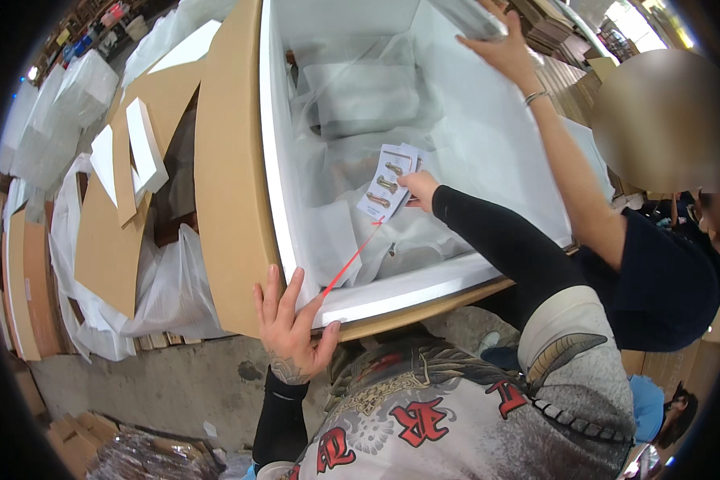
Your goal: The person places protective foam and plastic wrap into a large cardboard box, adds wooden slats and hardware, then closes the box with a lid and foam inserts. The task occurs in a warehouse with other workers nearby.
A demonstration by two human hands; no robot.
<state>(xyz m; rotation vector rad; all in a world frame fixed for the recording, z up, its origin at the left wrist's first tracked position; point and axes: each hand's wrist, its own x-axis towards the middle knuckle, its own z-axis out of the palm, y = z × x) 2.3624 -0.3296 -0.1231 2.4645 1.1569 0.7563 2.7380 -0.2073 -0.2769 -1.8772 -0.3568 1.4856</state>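
Nearest, the left hand (290, 332) is laid flat on the near corner of the large brown cardboard carton (228, 184), fingers spread over its edge and thumb hooked at the white foam liner (424, 282), so nothing is gripped; the carton is merely steadied.

Further in, the right hand (418, 190), on a black-sleeved arm, is reached over the rim into the carton, its fingers pinched on the edge of a small white card of brass-coloured fittings (386, 190). The card is held just above the crumpled clear plastic wrapping (360, 120) that lines the interior. Three fittings are counted on the top card; a second card appears fanned behind it, though the exact count cannot be told. One thin red strap (352, 260) is seen running from beneath the card toward the near rim.

The step in hand is judged to be placing the hardware card inside the packed carton. A release onto the wrapping, clear of the strap, is judged to be called for next.

Farthest, a co-worker's one raised hand (504, 50) is pressed against the far foam wall.
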